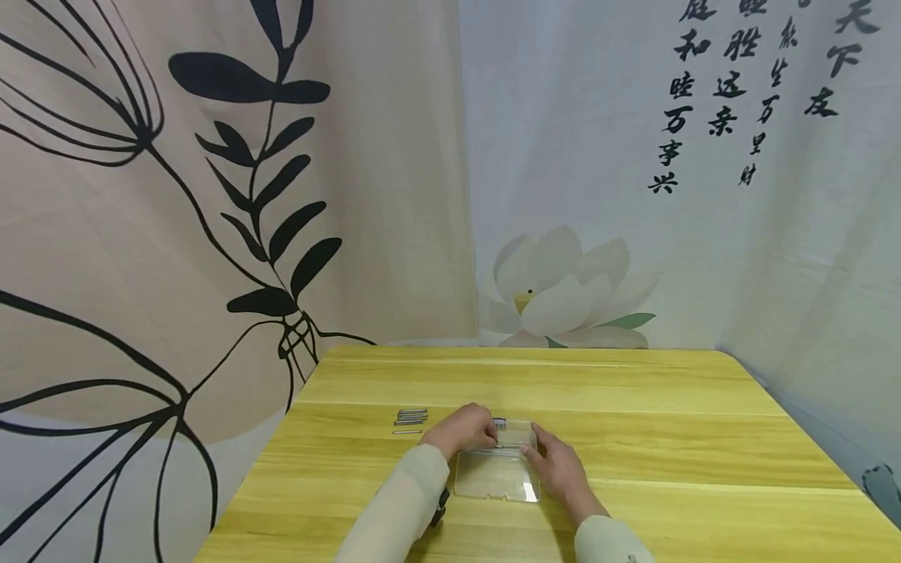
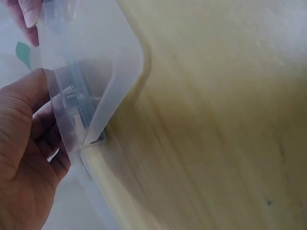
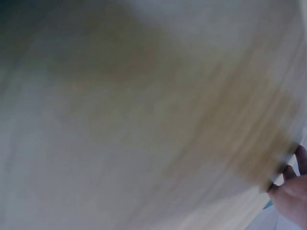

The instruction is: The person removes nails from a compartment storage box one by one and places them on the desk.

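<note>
Clear plastic box (image 1: 498, 469) lies flat on the yellow wooden worktop (image 1: 633, 438), near its front edge, roughly centre. Both hands are on the box.

Head view: left hand (image 1: 464, 430) sits at the box's far left corner, fingers curled over the far rim, next to a few small dark metal pieces (image 1: 500, 423) at that far edge. Right hand (image 1: 559, 469) lies along the box's right side, fingers bent onto the far right corner. Small row of metal pins (image 1: 411, 418) lies on the worktop left of the box, just beyond the left hand, apart from the box. Pale long sleeves on both arms, dark strap at the left wrist. Printed fabric backdrops behind the worktop: black leaf pattern behind the left of the box, lotus flower and black calligraphy behind the right.

Left wrist view, not visible from the head: left hand (image 2: 29, 158) pinches a translucent wall of the box (image 2: 91, 62), thumb on one face and fingers seen through the plastic on the other. A fingertip of the other hand touches the top of the box.

Right wrist view: mostly blur of worktop; only curled fingers (image 3: 292, 184) show at the lower right edge, grip cannot be told from here.
</note>
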